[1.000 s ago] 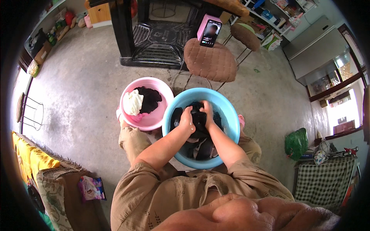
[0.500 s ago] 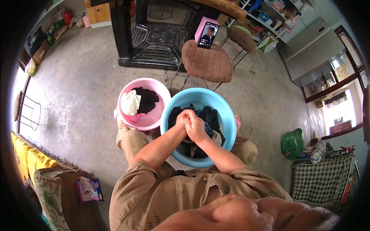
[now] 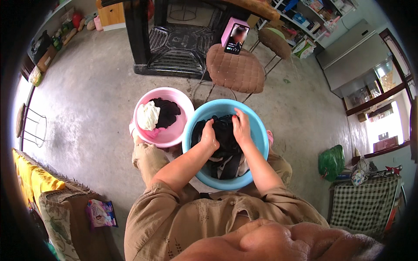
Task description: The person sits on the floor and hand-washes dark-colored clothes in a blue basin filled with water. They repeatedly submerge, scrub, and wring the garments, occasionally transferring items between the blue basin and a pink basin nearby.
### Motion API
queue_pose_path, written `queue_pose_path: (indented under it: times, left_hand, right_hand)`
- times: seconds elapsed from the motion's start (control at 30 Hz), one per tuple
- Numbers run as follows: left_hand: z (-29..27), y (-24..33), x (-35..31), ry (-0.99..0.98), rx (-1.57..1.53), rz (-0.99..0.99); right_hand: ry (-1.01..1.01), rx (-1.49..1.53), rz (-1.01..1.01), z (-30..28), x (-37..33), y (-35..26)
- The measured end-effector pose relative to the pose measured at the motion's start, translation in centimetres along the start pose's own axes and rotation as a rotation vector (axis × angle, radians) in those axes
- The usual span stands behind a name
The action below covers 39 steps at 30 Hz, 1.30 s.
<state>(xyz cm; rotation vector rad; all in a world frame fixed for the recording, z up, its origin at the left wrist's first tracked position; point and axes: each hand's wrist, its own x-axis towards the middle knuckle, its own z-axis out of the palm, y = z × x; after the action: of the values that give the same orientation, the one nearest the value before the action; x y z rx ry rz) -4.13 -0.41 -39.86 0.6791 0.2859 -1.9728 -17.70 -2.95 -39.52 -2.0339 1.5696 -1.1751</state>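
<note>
A seated person's two bare hands were apart inside a light-blue basin [image 3: 260, 135] between their legs. The left hand [image 3: 210, 137] and right hand [image 3: 242, 127], fingers slightly bent, flanked dark clothes [image 3: 226, 135]; whether either gripped them could not be told. A pink basin [image 3: 177, 131] holding white cloth [image 3: 148, 116] and black cloth [image 3: 167, 114] stood just left.

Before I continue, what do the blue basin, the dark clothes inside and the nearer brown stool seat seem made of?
Blue basin: probably plastic; smooth, evenly coloured wall. Dark clothes: fabric, limp and folded; fibre unclear. Brown stool seat: matt, grid-stitched cover; cloth or leatherette, unclear.
</note>
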Motion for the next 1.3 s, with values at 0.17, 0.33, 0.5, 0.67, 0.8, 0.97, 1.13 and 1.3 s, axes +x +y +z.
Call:
queue_pose_path:
  times: [0.17,0.33,0.5,0.67,0.8,0.97,1.13,1.3]
  left_hand:
    - [1.1,0.1,-1.3,0.04,0.001,0.128]
    - [0.1,-0.2,-0.2,0.078,0.194,0.193]
    - [0.7,-0.3,-0.8,0.117,0.165,0.237]
    - [-1.1,-0.5,1.9,0.27,0.292,0.212]
    - [-0.4,-1.0,2.2,0.179,0.113,0.094]
    - [-1.6,0.5,1.4,0.011,0.081,0.064]
    - [-0.9,1.1,-0.1,-0.07,0.116,-0.134]
    - [-4.5,0.1,2.8,-0.29,0.11,-0.043]
  right_hand:
    - [-0.322,-0.273,-0.233,1.1,-2.6,-1.9]
    - [-0.378,-0.469,0.066,2.7,-1.1,1.0]
    - [-0.461,-0.648,0.173,3.9,-0.7,1.7]
    - [-0.421,-0.653,0.034,5.3,-1.5,5.1]
    - [-0.284,-0.218,0.053,4.5,-1.0,8.0]
    - [-0.206,0.287,-0.108,1.3,-1.8,-4.0]
    - [-0.218,0.307,-0.168,-0.7,-3.7,-10.5]
    - [-0.133,0.132,-0.212,1.7,-3.5,-10.0]
